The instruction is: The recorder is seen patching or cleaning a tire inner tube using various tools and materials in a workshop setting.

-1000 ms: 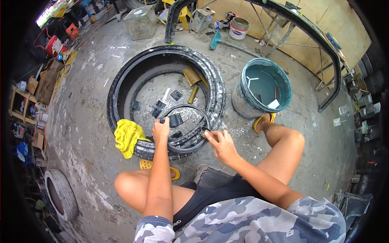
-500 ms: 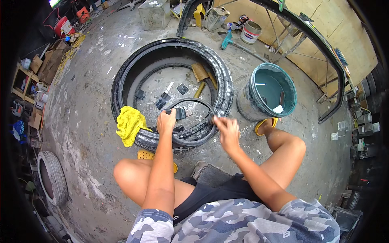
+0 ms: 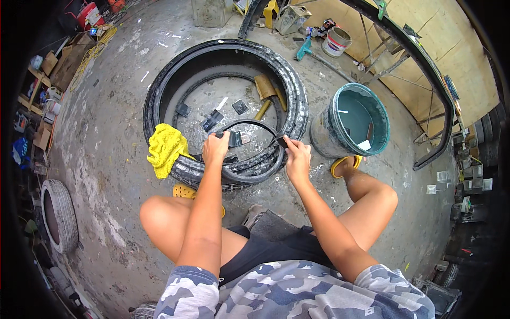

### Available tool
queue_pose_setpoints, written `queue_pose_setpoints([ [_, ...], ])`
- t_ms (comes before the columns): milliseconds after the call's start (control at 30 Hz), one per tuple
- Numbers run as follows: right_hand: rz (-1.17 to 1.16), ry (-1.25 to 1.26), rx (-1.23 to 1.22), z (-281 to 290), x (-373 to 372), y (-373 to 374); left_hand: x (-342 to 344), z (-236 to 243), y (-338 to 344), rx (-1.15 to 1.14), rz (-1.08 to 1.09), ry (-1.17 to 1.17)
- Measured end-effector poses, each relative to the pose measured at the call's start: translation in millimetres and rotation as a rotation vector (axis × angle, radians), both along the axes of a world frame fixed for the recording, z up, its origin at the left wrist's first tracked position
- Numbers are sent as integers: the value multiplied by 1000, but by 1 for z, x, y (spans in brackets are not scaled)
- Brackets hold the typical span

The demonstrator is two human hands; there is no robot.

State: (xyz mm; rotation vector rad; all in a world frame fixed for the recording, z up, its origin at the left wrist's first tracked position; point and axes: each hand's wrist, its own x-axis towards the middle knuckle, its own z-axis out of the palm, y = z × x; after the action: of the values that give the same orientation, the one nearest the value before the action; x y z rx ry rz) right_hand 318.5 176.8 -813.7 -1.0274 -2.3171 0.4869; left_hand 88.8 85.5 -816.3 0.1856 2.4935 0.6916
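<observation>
The loop between the left hand (image 3: 215, 150) and right hand (image 3: 298, 160) is black (image 3: 249, 122). Beyond them, the big tyre (image 3: 297, 101) is black, smeared whitish. The cloth (image 3: 168, 150) left of the left hand is bright yellow; right of the right hand, the bucket (image 3: 325, 133) is teal-rimmed. Nearer than both, the shirt (image 3: 289, 290) is grey-and-white camouflage.

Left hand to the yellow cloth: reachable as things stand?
Probably yes. The yellow cloth drapes over the tire just left of the left hand, with nothing standing between them. The fingers seem closed on the black ring, though, so they'd likely need to release it first.
</observation>
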Motion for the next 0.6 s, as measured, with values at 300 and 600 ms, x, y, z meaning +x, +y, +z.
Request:
queue_pose_setpoints([
  [300,68,80,43,-5,19,-56,-5,-3,-8,-20,20,11],
  [600,158,75,-6,-1,28,-75,-6,0,-9,-27,8,6],
])
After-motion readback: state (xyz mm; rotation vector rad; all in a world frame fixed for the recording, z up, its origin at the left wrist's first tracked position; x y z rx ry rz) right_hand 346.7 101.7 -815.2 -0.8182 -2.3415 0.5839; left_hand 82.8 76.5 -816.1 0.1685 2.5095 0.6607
